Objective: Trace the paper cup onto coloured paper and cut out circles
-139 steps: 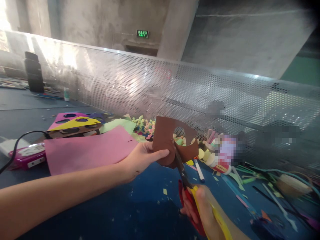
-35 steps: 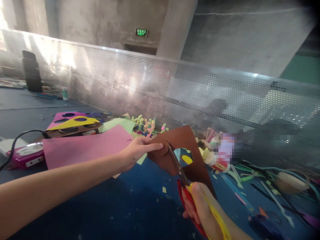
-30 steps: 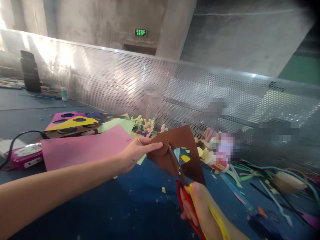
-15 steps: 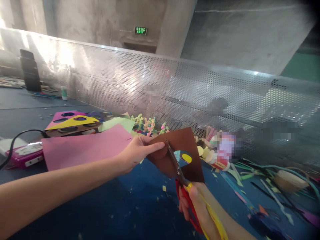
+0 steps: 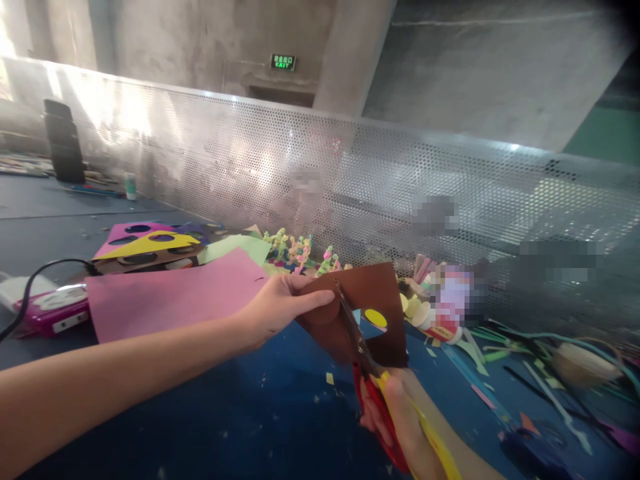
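Pinched between the thumb and fingers of my left hand [image 5: 287, 303] is a sheet of brown paper [image 5: 367, 283], held above the blue tabletop. A round opening in the sheet shows a yellow disc [image 5: 375, 319] behind it. My right hand [image 5: 400, 413] is closed around the red and yellow handles of a pair of scissors [image 5: 361, 343]. Their blades lie across the brown paper, with the tips close to my left thumb. A large pink sheet [image 5: 175, 293] lies under and beyond my left forearm.
At the left stand a magenta device [image 5: 55, 310] with a black cable and cut coloured sheets [image 5: 145, 243]. Small paper figures [image 5: 295, 250] sit along the perforated metal panel [image 5: 225, 153]. To the right are a white and red bottle [image 5: 443, 328], paper strips and a tape roll [image 5: 585, 363].
The brown paper has shifted and turned slightly. The scissors and both hands sit a little lower and further right in view, with the grips unchanged.
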`<state>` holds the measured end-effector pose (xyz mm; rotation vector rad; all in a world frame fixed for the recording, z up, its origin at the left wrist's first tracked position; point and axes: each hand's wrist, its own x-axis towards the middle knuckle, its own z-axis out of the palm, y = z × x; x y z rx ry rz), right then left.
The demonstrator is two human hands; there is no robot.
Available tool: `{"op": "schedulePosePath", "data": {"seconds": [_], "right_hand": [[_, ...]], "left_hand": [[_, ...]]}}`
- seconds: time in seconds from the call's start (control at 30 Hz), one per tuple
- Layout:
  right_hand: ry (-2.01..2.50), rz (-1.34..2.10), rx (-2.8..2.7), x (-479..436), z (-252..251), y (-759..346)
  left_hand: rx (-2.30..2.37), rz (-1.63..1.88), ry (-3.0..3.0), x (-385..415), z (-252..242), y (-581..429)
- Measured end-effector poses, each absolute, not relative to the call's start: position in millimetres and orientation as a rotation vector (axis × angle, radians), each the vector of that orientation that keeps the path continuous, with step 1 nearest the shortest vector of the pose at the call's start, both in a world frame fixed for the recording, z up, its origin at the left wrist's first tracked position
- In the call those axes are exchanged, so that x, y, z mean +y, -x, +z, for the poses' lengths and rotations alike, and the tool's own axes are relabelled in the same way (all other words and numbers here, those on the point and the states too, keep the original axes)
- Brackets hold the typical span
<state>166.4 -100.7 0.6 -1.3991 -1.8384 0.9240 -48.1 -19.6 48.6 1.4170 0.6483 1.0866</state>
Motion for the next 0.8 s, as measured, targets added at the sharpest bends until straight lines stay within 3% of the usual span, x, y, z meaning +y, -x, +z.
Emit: {"op": "schedulePosePath", "data": {"seconds": [0.8], "right_hand": [[1.573,0.817,-1.693,-111.6,-5.8,-179.8]], "left_hand": [[0.646,1.000,-1.513,-12.5,62.6,57.2]]}}
